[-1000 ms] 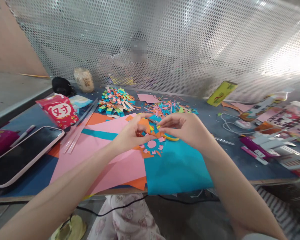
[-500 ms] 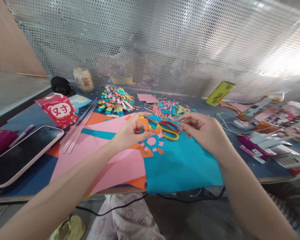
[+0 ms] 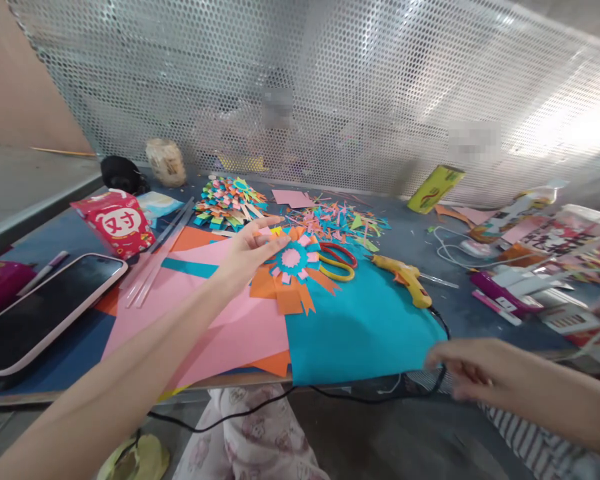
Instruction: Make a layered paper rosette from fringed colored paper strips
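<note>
My left hand (image 3: 257, 248) is closed in a pinch on the upper left edge of a layered paper flower (image 3: 291, 259). The flower has a pink centre, blue and pink petals and orange strips below, and its face tilts towards me. Scissors (image 3: 343, 267) with red and yellow handles lie just right of it, their blades hidden behind the flower. My right hand (image 3: 467, 367), blurred, is off the table's front edge by the black cord, its fingers loosely bent and apart with nothing visible in them. A yellow glue gun (image 3: 405, 277) lies between the scissors and that hand.
Blue paper (image 3: 355, 333) and pink paper (image 3: 230, 340) cover the front. Behind are a paper-strip pile (image 3: 230, 200) and scraps (image 3: 335, 217). A phone (image 3: 50, 307), clear glue sticks (image 3: 155, 267) and a red snack bag (image 3: 115, 223) are left; a yellow-green box (image 3: 435, 189) is right.
My left hand has gripped the paper flower and tipped it up, shifting it slightly left. My right hand has swung from beside the scissors to the front right, uncovering the glue gun.
</note>
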Tool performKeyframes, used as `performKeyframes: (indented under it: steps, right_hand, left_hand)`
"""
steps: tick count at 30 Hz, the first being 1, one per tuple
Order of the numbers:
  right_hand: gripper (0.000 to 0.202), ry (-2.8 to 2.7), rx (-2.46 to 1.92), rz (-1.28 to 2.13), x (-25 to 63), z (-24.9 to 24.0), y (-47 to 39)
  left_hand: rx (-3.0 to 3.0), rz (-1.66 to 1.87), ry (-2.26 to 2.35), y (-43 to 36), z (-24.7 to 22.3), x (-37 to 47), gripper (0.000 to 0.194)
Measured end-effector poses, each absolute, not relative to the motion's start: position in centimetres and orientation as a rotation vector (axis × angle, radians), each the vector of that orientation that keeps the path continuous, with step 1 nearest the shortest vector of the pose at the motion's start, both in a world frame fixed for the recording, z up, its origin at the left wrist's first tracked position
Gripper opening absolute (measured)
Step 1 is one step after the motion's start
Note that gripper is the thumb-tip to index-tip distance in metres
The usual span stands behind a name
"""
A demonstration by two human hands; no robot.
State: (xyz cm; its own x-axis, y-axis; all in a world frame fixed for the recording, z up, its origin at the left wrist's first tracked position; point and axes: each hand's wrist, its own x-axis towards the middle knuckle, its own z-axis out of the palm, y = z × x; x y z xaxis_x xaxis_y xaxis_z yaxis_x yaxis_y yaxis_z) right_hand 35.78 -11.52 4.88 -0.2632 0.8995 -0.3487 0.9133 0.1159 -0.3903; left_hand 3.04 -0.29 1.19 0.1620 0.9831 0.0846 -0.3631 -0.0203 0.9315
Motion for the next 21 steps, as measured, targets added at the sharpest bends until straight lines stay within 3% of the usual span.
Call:
performKeyframes:
  steps: [4,8,13,18,21]
  right_hand:
    - [0.039,2.191,1.77,-0.938,35.7,3.7,-14.4]
    - [0.025,2.36,1.69,-1.041,32.7,3.0,-13.3]
    - [0.011,2.709,2.03,-1.371,26.3,1.8,-9.2]
    - [0.007,3.214,2.362,-0.615,22.2,1.8,-7.6]
    - [0.009,3.32,2.325,-0.444,21.3,2.0,-7.4]
  left_hand:
    - [0.91,1.345,0.806,0.1,1.2,3.0,0.063]
    - [0.908,1.371,0.81,0.2,1.1,3.1,0.059]
    - [0.977,1.373,0.787,-0.1,1.0,3.2,0.06]
    - [1.049,1.389,0.782,-0.2,1.0,3.2,0.057]
    - [1.11,1.392,0.772,-0.1,0.8,3.1,0.053]
